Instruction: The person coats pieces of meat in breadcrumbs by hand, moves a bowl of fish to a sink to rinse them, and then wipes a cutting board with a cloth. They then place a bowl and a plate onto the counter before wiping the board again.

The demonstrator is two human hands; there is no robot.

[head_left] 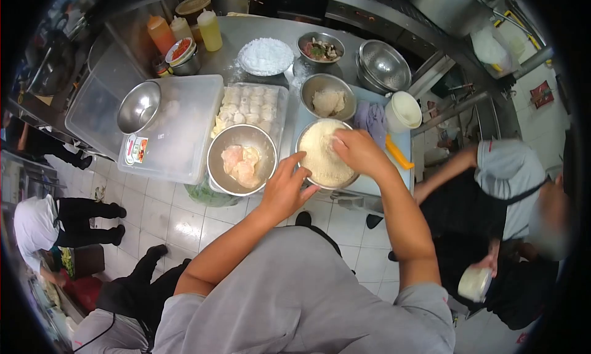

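A metal bowl of pale breadcrumbs point(317, 148) sits at the table's front edge. My left hand point(286, 186) grips its near-left rim, fingers curved and a little apart. Over the bowl's right side, my right hand point(358, 152) is closed, its fingertips down in the crumbs; whatever they hold is hidden. Just left stands a metal bowl with raw, pale pink meat pieces point(242, 165). Behind the crumbs, another metal bowl point(309, 95) holds a pale coated piece point(329, 103).
A tray of pale rounded pieces point(252, 105) lies behind the meat bowl. A mound of white powder point(265, 55), stacked colanders point(385, 64), a purple cloth point(370, 118) and a yellow-handled tool point(399, 152) surround the work area. At right, a co-worker point(508, 181) stands close.
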